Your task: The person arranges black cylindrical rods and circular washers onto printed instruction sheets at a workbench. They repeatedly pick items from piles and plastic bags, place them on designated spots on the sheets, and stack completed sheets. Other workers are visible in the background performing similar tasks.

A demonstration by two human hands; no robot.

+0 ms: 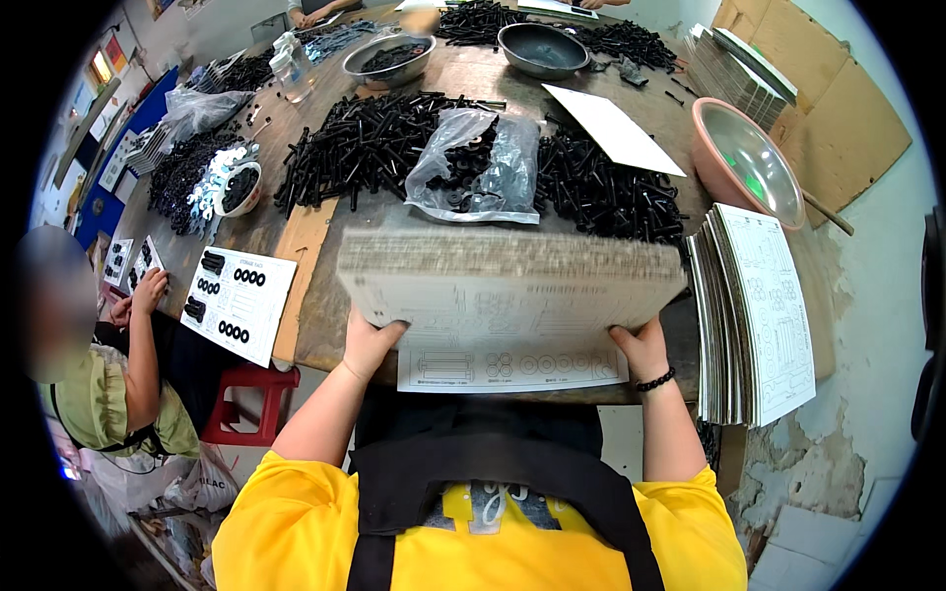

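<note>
Between my two hands is a thick stack of printed cardboard sheets [507, 281], its layered far edge tilted up and smeared by motion. My left hand [372, 340] closes on its left side with the thumb on the near face. On the right side my right hand [642, 347], a dark bead bracelet at the wrist, grips it the same way; the other fingers of both hands are hidden behind the stack. A printed sheet edge [512, 371] shows below the stack, over the table's front edge; whether it belongs to the stack I cannot tell.
Beyond the stack lie heaps of black bolts [345, 148] and an open plastic bag of black parts [478, 167]. Another stack of printed boards [754, 315] stands at right, near a pink-rimmed basin [709, 148]. At left, a person [128, 384] handles cards near a white board with black parts [236, 300].
</note>
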